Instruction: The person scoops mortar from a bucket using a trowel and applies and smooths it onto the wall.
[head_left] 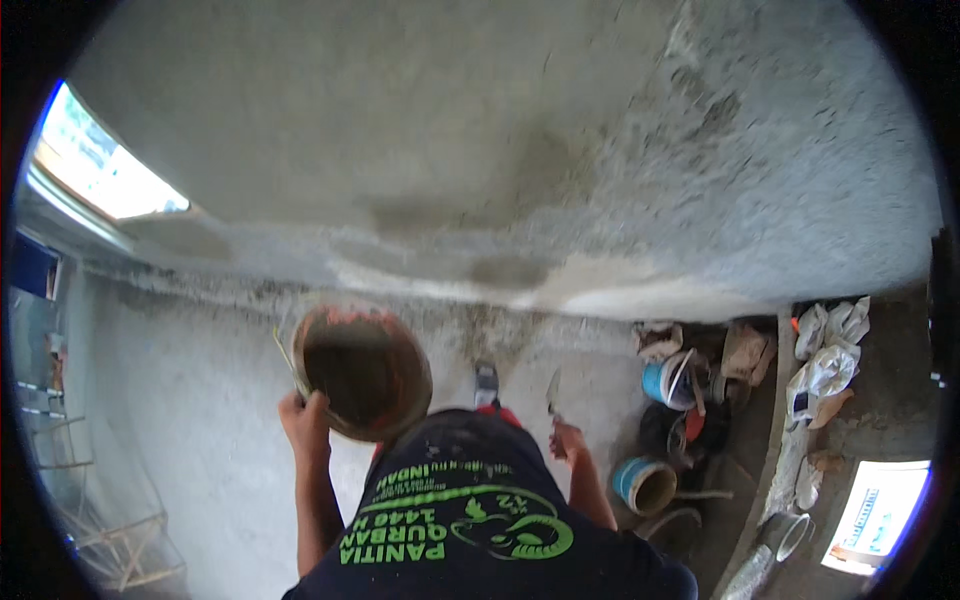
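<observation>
My left hand grips the rim of a round, mortar-stained bucket on its near left side. Grey mortar lies inside, and reddish patches show along the far rim. A thin yellowish strip, perhaps the bucket's handle, rises beside that hand. My right hand is closed round the handle of a small pointed trowel; the blade points away from me, toward the wall. The bucket and the trowel are well apart, on either side of my body.
Ahead stands a rough plastered wall with damp patches. On the right are a blue-and-white bucket, another blue bucket, dark clutter and crumpled sacks along a low ledge. A wooden frame stands at the lower left.
</observation>
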